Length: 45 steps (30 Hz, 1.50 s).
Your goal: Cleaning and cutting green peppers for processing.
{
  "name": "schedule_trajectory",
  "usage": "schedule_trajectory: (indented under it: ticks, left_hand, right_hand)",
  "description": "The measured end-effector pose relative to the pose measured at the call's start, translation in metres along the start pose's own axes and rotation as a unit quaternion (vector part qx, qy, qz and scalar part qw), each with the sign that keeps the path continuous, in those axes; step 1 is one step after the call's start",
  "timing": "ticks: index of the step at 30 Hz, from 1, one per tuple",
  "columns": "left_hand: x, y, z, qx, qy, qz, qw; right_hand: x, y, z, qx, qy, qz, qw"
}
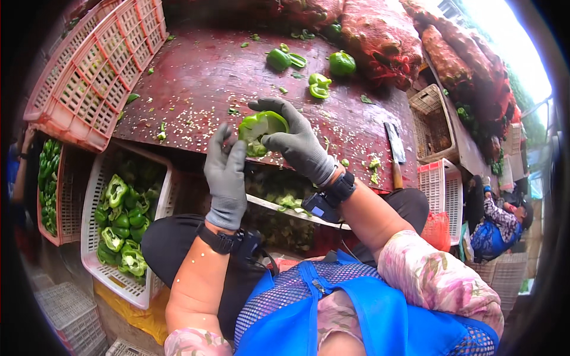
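Observation:
A cut green bell pepper [252, 126] is held over the front edge of the table, its hollow pale inside showing. My right hand [301, 145], in a grey glove, closes round it with the fingers behind and the thumb at its near side. My left hand [227, 181], gloved too, is beside the pepper's left edge, fingers loosely bent and apart; whether the fingertips touch the pepper I cannot tell. Farther back on the red table [202, 77] lie a whole green pepper [342, 63], a cut pepper [319, 86] and another cut pepper [278, 60].
A cleaver [394, 142] lies at the table's right. Left of my knee, a white crate [89, 237] holds several cut peppers; a pink crate [89, 77] leans above it. Red mesh sacks [383, 38] stand at the back. Below my hands is a bin with pepper scraps [291, 200]. Another person [499, 228] sits far right.

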State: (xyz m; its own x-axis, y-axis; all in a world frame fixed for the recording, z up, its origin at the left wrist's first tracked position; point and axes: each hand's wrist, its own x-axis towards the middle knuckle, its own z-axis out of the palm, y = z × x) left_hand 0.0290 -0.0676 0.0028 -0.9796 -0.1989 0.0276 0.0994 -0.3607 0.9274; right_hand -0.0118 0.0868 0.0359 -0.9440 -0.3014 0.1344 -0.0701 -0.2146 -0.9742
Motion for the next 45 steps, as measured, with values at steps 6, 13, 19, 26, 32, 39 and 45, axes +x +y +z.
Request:
schedule_trajectory:
  ticks: [6, 13, 19, 26, 32, 39, 45]
  left_hand:
    - [0.016, 0.015, -0.013, 0.291, -0.138, 0.194, 0.927]
    - [0.009, -0.018, 0.0, -0.16, -0.017, -0.06, 0.985]
    - [0.001, -0.066, -0.022, -0.132, -0.08, -0.097, 0.983]
    - [0.01, -0.016, 0.004, -0.22, -0.033, -0.279, 0.934]
    - [0.005, -0.025, 0.016, -0.186, -0.089, -0.284, 0.936]
    - [-0.011, -0.047, 0.018, -0.192, -0.089, -0.317, 0.925]
    - [-0.003, -0.031, 0.033, -0.167, -0.103, -0.334, 0.922]
  right_hand:
    - [0.001, 0.005, 0.01, 0.004, -0.039, 0.003, 0.999]
    - [0.023, 0.002, 0.022, -0.096, 0.105, -0.048, 0.989]
    - [0.051, -0.002, 0.094, -0.225, -0.121, -0.183, 0.949]
    - [0.103, 0.041, -0.096, -0.666, 0.221, -0.118, 0.703]
    - [0.074, 0.067, -0.179, -0.626, 0.281, 0.08, 0.723]
    - [0.099, 0.026, -0.008, -0.139, -0.136, -0.025, 0.98]
    - [0.2, 0.047, -0.082, -0.623, 0.12, -0.155, 0.757]
